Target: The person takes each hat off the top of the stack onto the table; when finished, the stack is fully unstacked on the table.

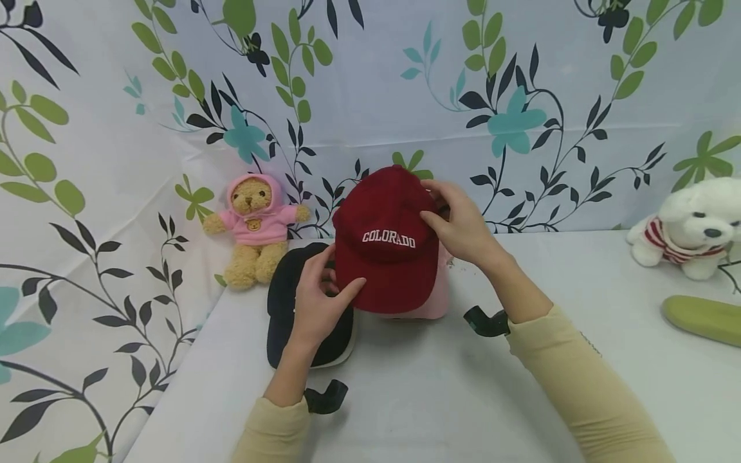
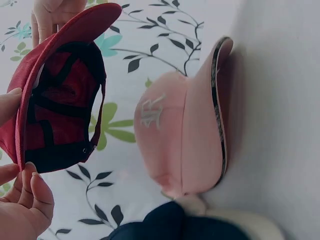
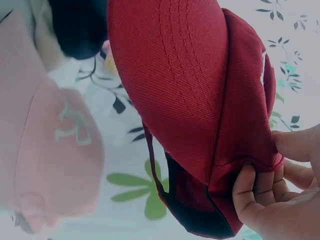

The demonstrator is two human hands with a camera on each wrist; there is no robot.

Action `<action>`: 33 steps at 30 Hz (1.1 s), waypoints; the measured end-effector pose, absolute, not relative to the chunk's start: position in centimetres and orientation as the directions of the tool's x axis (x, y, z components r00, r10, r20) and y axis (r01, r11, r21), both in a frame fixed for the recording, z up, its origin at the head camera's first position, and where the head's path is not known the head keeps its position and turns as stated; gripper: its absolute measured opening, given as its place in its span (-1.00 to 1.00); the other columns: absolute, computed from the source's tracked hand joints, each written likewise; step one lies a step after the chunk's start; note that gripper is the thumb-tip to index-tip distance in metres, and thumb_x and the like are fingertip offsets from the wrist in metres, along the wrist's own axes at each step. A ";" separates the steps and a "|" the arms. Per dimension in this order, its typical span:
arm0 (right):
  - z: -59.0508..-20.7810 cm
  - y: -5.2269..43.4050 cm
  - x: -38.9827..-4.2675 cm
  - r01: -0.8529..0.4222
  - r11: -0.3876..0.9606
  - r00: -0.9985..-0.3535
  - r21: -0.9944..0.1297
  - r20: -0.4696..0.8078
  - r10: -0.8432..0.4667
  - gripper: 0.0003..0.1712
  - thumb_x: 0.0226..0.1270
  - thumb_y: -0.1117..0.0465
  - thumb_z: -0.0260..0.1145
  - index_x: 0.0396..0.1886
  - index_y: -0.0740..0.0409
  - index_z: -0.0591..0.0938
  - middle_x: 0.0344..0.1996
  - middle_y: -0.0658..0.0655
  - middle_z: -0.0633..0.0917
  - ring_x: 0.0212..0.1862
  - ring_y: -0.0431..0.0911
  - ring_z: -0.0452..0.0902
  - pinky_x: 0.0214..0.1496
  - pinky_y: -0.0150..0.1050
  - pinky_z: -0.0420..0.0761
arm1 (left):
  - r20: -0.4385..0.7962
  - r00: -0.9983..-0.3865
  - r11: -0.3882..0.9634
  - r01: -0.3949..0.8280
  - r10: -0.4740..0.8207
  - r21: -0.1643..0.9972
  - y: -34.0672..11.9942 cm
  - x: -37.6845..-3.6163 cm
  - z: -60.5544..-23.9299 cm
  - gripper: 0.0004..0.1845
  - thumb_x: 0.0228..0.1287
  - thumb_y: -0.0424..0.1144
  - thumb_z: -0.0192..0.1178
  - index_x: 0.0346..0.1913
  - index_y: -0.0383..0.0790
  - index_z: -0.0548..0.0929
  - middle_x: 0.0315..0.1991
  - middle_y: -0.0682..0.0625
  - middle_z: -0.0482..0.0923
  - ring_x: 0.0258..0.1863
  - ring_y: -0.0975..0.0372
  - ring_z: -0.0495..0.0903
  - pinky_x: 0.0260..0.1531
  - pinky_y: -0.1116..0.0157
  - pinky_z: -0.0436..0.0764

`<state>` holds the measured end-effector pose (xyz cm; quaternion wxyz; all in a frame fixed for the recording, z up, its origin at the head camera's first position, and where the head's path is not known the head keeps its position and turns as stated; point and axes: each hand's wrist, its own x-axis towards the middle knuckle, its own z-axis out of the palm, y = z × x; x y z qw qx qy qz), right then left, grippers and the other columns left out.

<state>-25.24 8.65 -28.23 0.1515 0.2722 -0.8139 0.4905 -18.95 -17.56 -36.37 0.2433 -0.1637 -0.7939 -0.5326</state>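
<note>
Red cap (image 1: pixel 384 247) held up between both hands, above pink cap (image 1: pixel 431 302) and black cap (image 1: pixel 289 283). Left hand (image 1: pixel 318 302) pinching brim; right hand (image 1: pixel 460 228) gripping crown's rear edge.

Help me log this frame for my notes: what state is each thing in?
Dark red fabric cap with COLORADO lettering: held off the table, gripped by both hands.
Left hand: grips the brim edge.
Right hand: grips the crown's back.
Pale pink fabric cap: resting on the table.
Black fabric cap: lying flat on the table.
</note>
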 end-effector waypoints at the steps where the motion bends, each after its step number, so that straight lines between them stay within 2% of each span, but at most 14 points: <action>1: -28.3 9.0 -25.2 -0.591 0.380 -0.807 -0.712 0.514 -0.292 -0.42 0.43 0.48 0.22 0.41 0.41 0.36 0.07 0.34 0.52 0.02 0.12 0.51 0.06 -0.06 0.58 | 0.560 -0.829 0.375 0.520 0.004 0.767 -17.2 -19.1 -36.4 -0.23 0.17 -0.29 0.50 0.44 -0.21 0.42 0.19 -0.10 0.46 -0.21 0.14 0.51 -0.28 0.39 0.58; 3: -28.4 9.7 -25.3 -0.587 0.394 -0.809 -0.707 0.515 -0.283 -0.43 0.44 0.49 0.22 0.41 0.41 0.36 0.06 0.34 0.52 0.01 0.12 0.52 0.05 -0.10 0.58 | 0.554 -0.832 0.358 0.523 0.018 0.774 -16.6 -19.3 -36.5 -0.22 0.17 -0.29 0.50 0.45 -0.22 0.41 0.20 -0.11 0.45 -0.20 0.12 0.51 -0.27 0.36 0.58; 10: -28.8 12.3 -25.2 -0.573 0.452 -0.818 -0.683 0.510 -0.265 -0.43 0.45 0.46 0.21 0.42 0.39 0.36 0.03 0.33 0.50 -0.04 0.10 0.52 -0.08 -0.47 0.50 | 0.542 -0.840 0.328 0.520 0.030 0.789 -14.2 -20.0 -37.2 -0.23 0.17 -0.28 0.51 0.44 -0.21 0.43 0.14 -0.11 0.46 -0.25 0.10 0.48 -0.29 0.30 0.57; 14: -28.9 13.6 -25.2 -0.554 0.472 -0.830 -0.686 0.501 -0.245 -0.42 0.44 0.46 0.22 0.42 0.38 0.36 0.02 0.33 0.50 -0.03 0.11 0.51 -0.08 -0.51 0.48 | 0.508 -0.861 0.318 0.488 0.025 0.812 -12.6 -20.2 -37.3 -0.20 0.14 -0.30 0.51 0.45 -0.21 0.42 0.17 -0.13 0.45 -0.24 0.09 0.49 -0.28 0.23 0.59; 20: -29.2 15.3 -25.1 -0.526 0.495 -0.846 -0.692 0.487 -0.218 -0.43 0.46 0.46 0.19 0.43 0.37 0.36 0.03 0.35 0.48 0.00 0.13 0.49 -0.07 -0.55 0.45 | 0.478 -0.877 0.278 0.472 0.050 0.837 -10.4 -20.2 -37.0 -0.18 0.11 -0.46 0.47 0.45 -0.40 0.36 0.19 -0.32 0.42 -0.18 -0.12 0.52 -0.21 -0.09 0.64; 22: -29.3 15.9 -25.1 -0.517 0.505 -0.850 -0.691 0.484 -0.208 -0.43 0.47 0.46 0.19 0.43 0.37 0.35 0.04 0.35 0.49 0.00 0.14 0.49 -0.07 -0.57 0.44 | 0.479 -0.876 0.274 0.475 0.059 0.836 -9.8 -20.3 -37.1 -0.20 0.11 -0.47 0.47 0.43 -0.41 0.37 0.17 -0.33 0.43 -0.18 -0.15 0.52 -0.21 -0.12 0.65; 25: -29.5 16.8 -25.2 -0.501 0.522 -0.857 -0.690 0.480 -0.187 -0.43 0.47 0.45 0.18 0.44 0.37 0.35 0.04 0.35 0.50 0.01 0.15 0.49 -0.07 -0.58 0.43 | 0.486 -0.871 0.261 0.487 0.072 0.834 -8.9 -20.6 -37.7 -0.21 0.12 -0.42 0.48 0.44 -0.32 0.39 0.17 -0.25 0.44 -0.20 -0.09 0.53 -0.23 -0.04 0.67; 29: -29.8 17.9 -25.2 -0.481 0.536 -0.866 -0.693 0.472 -0.167 -0.44 0.48 0.45 0.16 0.43 0.36 0.36 0.05 0.34 0.50 0.02 0.15 0.48 -0.06 -0.58 0.42 | 0.495 -0.864 0.222 0.502 0.090 0.836 -7.7 -21.1 -38.6 -0.19 0.14 -0.34 0.51 0.46 -0.15 0.40 0.18 -0.11 0.45 -0.22 0.04 0.54 -0.26 0.16 0.66; 33: -30.1 19.1 -25.1 -0.462 0.549 -0.874 -0.697 0.462 -0.150 -0.45 0.49 0.43 0.15 0.44 0.34 0.36 0.05 0.33 0.51 0.03 0.15 0.48 -0.05 -0.58 0.40 | 0.509 -0.855 0.197 0.518 0.100 0.832 -6.6 -21.4 -39.2 -0.20 0.16 -0.29 0.51 0.47 -0.13 0.40 0.16 -0.08 0.45 -0.23 0.09 0.54 -0.27 0.26 0.66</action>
